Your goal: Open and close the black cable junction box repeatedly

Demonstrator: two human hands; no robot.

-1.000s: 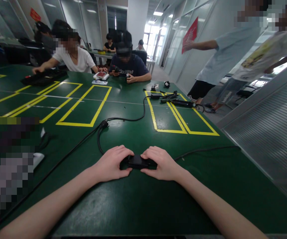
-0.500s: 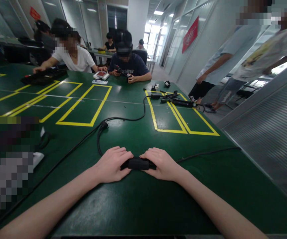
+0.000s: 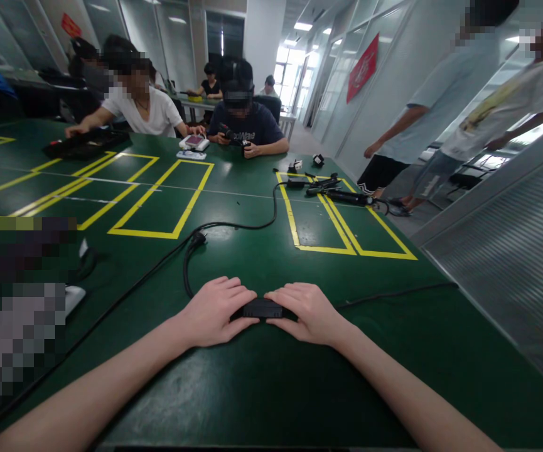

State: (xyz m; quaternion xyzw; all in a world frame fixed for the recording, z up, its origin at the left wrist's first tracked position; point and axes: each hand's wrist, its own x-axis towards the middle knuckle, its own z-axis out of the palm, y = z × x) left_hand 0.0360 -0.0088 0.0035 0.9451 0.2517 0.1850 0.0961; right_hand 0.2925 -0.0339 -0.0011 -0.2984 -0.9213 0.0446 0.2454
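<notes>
Between my two hands is a black power adapter (image 3: 262,307), low over the green table (image 3: 196,389). My left hand (image 3: 219,311) has its fingers and thumb closed around the adapter's left end. From the other side, my right hand (image 3: 302,311) grips the right end in the same way. A black power cord (image 3: 186,270) rises from behind my left hand to a plug (image 3: 199,239) lying on the table. To the right, a thin cable (image 3: 393,294) runs out from behind my right hand toward the table edge. The adapter's ends are covered by my fingers.
Yellow tape rectangles (image 3: 177,233) mark the table. Another black cable (image 3: 130,285) crosses the left side to a second adapter (image 3: 295,184), beside a black tripod-like item (image 3: 346,197). Two people sit opposite; two others stand at the right. Blurred-out items lie at left.
The adapter has rolled slightly in my hands, so a face with small slots now shows instead of the smooth one. My thumbs have shifted inward along its near edge.
</notes>
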